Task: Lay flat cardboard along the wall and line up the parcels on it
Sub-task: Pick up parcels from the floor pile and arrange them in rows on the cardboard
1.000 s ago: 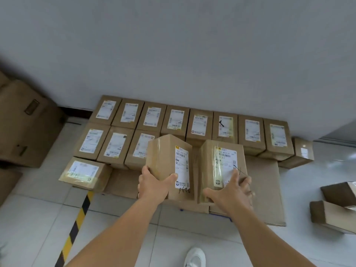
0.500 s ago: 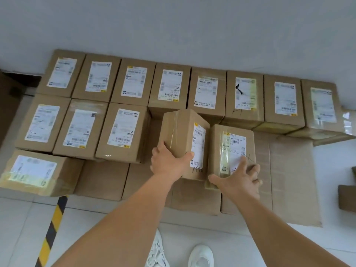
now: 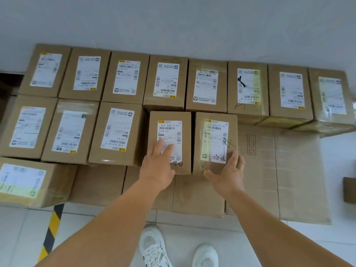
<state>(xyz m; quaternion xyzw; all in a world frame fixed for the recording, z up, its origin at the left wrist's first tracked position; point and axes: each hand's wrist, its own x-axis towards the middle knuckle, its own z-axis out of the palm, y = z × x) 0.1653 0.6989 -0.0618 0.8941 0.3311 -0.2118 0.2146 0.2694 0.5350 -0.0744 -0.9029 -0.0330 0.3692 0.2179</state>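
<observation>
— Hands?
— Left hand (image 3: 157, 170) lies flat, fingers straight, on a parcel (image 3: 169, 141); right hand (image 3: 228, 174) is spread loosely against the near corner of the next parcel (image 3: 215, 143). Both parcels rest on the cardboard (image 3: 289, 170).
— Labels?
— Under the left fingers: "Q269-10 03". Beyond the right: "0022-01".

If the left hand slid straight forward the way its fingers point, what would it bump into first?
Probably the back-row parcel by the wall. The left hand lies flat on the second-row parcel, fingers pointing at it, though depth is hard to judge.
</observation>
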